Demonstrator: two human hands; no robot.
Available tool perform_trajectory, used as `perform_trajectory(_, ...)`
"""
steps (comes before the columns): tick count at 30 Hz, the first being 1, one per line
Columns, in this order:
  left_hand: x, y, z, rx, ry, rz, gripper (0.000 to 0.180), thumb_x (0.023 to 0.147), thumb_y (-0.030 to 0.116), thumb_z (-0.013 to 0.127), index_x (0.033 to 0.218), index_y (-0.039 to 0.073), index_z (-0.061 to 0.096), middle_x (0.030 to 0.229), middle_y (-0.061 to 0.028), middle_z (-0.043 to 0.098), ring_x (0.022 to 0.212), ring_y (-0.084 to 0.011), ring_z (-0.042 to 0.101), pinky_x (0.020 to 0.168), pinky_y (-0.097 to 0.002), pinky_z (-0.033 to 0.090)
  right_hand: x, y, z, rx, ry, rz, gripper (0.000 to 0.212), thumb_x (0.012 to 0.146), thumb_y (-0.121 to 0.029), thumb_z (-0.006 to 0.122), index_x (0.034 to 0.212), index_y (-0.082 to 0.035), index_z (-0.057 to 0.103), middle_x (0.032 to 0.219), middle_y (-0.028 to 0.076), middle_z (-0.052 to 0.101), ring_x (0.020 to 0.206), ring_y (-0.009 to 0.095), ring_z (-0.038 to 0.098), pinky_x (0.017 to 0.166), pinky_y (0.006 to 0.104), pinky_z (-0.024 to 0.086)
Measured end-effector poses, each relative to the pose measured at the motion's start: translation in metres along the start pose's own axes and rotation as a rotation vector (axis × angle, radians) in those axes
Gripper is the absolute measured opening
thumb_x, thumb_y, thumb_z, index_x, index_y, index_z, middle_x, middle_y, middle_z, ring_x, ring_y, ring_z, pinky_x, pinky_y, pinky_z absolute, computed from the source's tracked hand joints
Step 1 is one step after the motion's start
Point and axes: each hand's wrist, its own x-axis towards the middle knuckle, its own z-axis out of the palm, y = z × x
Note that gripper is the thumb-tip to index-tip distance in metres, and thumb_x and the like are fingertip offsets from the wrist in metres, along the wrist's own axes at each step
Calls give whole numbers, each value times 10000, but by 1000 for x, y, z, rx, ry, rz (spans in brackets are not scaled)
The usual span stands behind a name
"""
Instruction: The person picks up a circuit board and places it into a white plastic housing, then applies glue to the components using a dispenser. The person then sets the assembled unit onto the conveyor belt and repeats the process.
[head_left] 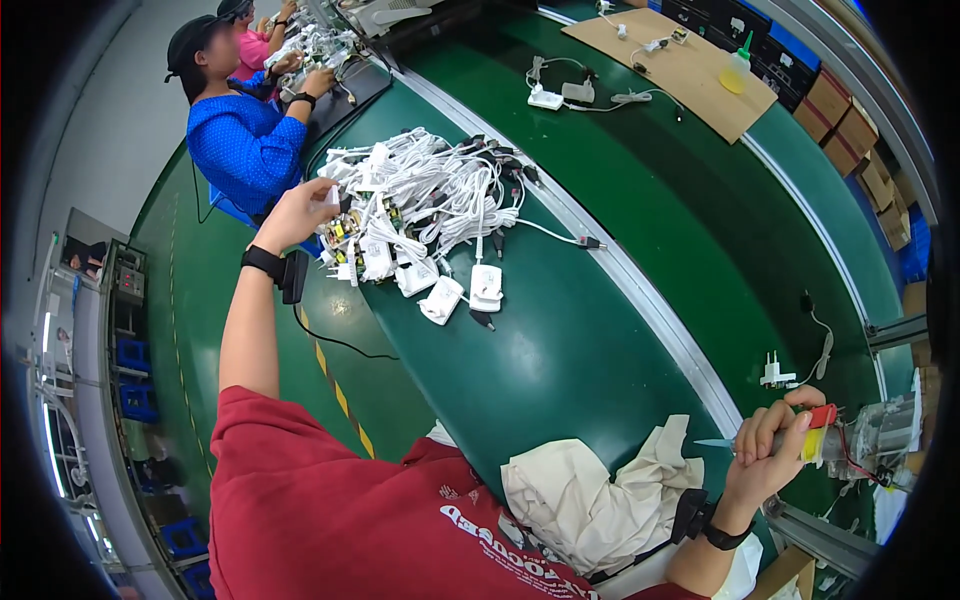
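Note:
My left hand (300,215) is closed at the left edge of a heap of white power adapters and cables (430,190). Its thumb and fingers pinch a small white plastic piece (333,197), partly hidden by the fingers. Open circuit boards (340,232) show just below that hand. Two white adapter housings (486,288) lie at the heap's near side. Far to the right, my right hand (768,440) is wrapped round a tool with a pale blue pointed tip (714,443); its grip is mostly covered. A red part (823,415) sits by the thumb.
Along the green bench runs a metal rail (640,280), with a green belt beyond. On the belt lie a plug with cable (776,372) and a cardboard sheet (690,70) bearing a yellow bottle (735,72). Beige cloth (600,495) rests nearby. A co-worker in blue (245,140) sits at far left.

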Motion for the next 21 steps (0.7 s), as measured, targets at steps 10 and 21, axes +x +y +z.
perform_trajectory(10, 16, 98, -75, -1407, -511, -126, 461, 991, 318, 339, 1264, -27, 477, 978, -69, 640, 865, -150, 634, 499, -186, 492, 1, 5, -5, -43, -30, -37, 257, 998, -305, 382, 1035, -52, 415, 501, -51, 254, 371, 27, 209, 325, 187, 186)
perform_trajectory(21, 1, 222, -15, -1663, -443, 104, 490, 988, 262, 342, 1367, -50, 323, 1224, -153, 553, 1070, -202, 595, 491, -155, 507, 3, 3, -8, -33, -66, -27, 274, 990, -329, 404, 1017, -56, 405, 494, -45, 270, 364, 37, 225, 329, 195, 194)
